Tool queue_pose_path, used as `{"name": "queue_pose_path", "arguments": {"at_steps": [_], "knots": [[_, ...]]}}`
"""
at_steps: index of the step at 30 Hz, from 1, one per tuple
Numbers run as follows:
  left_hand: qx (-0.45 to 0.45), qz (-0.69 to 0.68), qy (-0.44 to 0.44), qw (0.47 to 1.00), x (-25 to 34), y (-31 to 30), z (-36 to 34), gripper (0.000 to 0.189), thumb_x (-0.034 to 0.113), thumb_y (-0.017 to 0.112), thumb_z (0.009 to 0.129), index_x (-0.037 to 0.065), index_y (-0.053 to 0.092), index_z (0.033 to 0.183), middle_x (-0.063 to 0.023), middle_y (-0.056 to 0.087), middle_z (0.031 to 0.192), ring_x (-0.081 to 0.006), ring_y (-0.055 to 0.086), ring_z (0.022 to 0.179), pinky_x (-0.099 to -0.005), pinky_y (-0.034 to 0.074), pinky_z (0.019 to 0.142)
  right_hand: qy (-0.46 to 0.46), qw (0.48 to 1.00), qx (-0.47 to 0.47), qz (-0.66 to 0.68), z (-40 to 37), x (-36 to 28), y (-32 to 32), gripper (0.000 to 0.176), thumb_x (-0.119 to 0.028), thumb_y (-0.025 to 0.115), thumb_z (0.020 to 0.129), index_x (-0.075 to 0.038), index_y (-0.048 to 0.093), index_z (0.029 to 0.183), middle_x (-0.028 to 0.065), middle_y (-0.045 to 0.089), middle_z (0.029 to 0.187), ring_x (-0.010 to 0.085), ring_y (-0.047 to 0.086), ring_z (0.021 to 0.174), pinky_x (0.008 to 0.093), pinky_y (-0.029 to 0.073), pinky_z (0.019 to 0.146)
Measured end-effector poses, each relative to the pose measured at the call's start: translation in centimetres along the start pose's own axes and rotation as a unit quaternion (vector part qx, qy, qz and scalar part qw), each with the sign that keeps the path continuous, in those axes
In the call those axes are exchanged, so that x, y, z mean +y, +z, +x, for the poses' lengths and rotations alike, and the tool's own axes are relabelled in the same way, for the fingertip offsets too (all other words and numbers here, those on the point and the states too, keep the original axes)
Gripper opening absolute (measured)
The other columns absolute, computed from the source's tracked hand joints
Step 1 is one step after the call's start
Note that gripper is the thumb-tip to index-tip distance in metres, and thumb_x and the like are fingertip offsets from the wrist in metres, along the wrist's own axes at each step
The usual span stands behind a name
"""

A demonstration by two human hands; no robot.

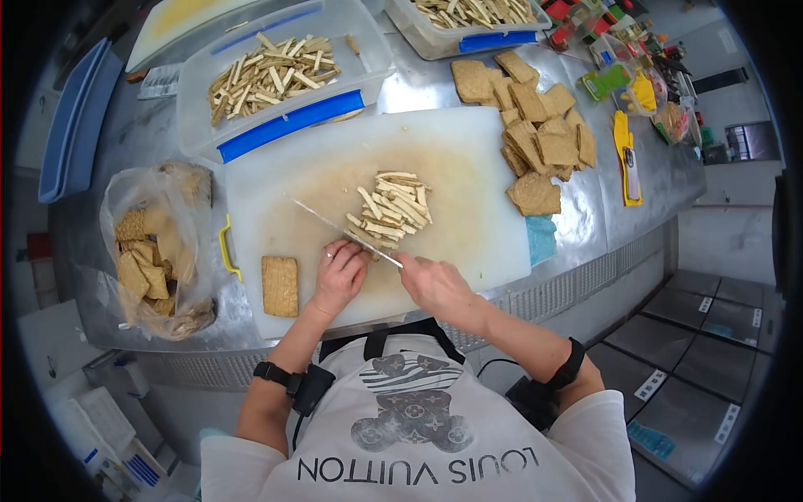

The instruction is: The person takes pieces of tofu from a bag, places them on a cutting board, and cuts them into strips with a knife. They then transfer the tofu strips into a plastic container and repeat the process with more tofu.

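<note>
My right hand (437,289) is closed around the handle of a kitchen knife (318,214), whose thin blade points away to the left over the white cutting board (473,209). My left hand (341,276) lies beside the blade with curled fingers, pressing on a piece of dried tofu (374,258) that is mostly hidden under the fingers and knife. Just beyond the blade is a heap of cut tofu strips (397,205). One whole brown tofu slab (279,286) rests on the board to the left of my left hand.
Stacked tofu slabs (544,125) sit at the board's right. A clear bin (196,125) of strips stands behind, another bin (489,42) further right. At left are a plastic bag (150,251) of tofu and blue tubs (79,117). A yellow-handled tool (623,151) lies far right.
</note>
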State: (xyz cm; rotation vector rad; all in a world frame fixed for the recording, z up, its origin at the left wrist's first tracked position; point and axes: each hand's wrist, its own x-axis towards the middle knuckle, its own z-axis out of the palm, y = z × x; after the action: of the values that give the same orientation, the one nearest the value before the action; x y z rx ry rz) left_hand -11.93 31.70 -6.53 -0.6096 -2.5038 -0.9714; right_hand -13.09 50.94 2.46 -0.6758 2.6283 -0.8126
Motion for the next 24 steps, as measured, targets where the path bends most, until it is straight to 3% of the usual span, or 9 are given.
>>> {"name": "queue_pose_path", "arguments": {"at_steps": [6, 12, 15, 24], "knots": [[0.007, 0.021, -0.019, 1.0, 0.3, -0.2, 0.0, 0.023, 0.002, 0.066, 0.064, 0.006, 0.064, 0.087, -0.0068, 0.057, 0.096, -0.0279, 0.051, 0.091, -0.0374, 0.044, 0.079, 0.014, 0.999, -0.04, -0.007, -0.7, -0.8, -3.1, 0.025, -0.009, 0.05, 0.085, -0.002, 0.049, 0.109, 0.0193, 0.06, 0.069, 0.0372, 0.059, 0.062, 0.0452, 0.047, 0.054], [-0.003, 0.023, -0.006, 1.0, 0.2, -0.3, 0.1, 0.022, 0.002, 0.066, 0.064, 0.005, 0.064, 0.085, -0.0068, 0.058, 0.093, -0.0276, 0.051, 0.09, -0.0358, 0.045, 0.077, 0.013, 0.996, -0.09, 0.0, -1.3, -1.4, -5.0, 0.019, -0.008, 0.047, 0.084, 0.001, 0.049, 0.101, 0.0189, 0.06, 0.066, 0.0362, 0.06, 0.06, 0.0447, 0.047, 0.053], [0.011, 0.017, -0.007, 1.0, 0.4, -0.4, 0.3, 0.021, 0.001, 0.066, 0.064, 0.005, 0.064, 0.085, -0.0071, 0.059, 0.092, -0.0272, 0.052, 0.089, -0.035, 0.045, 0.077, 0.038, 0.992, -0.123, -0.01, -1.6, -1.4, -5.0, 0.025, -0.009, 0.048, 0.086, -0.002, 0.047, 0.111, 0.02, 0.06, 0.069, 0.0378, 0.059, 0.062, 0.0454, 0.047, 0.056], [0.009, -0.003, -0.025, 1.0, 0.2, -0.3, 0.1, 0.019, 0.002, 0.067, 0.065, 0.005, 0.063, 0.084, -0.0062, 0.059, 0.092, -0.0265, 0.052, 0.09, -0.0346, 0.046, 0.078, 0.019, 0.994, -0.102, 0.04, -0.3, -0.9, -3.5, 0.022, -0.006, 0.049, 0.085, 0.001, 0.047, 0.106, 0.0211, 0.059, 0.067, 0.0391, 0.058, 0.063, 0.0465, 0.046, 0.056]]}}
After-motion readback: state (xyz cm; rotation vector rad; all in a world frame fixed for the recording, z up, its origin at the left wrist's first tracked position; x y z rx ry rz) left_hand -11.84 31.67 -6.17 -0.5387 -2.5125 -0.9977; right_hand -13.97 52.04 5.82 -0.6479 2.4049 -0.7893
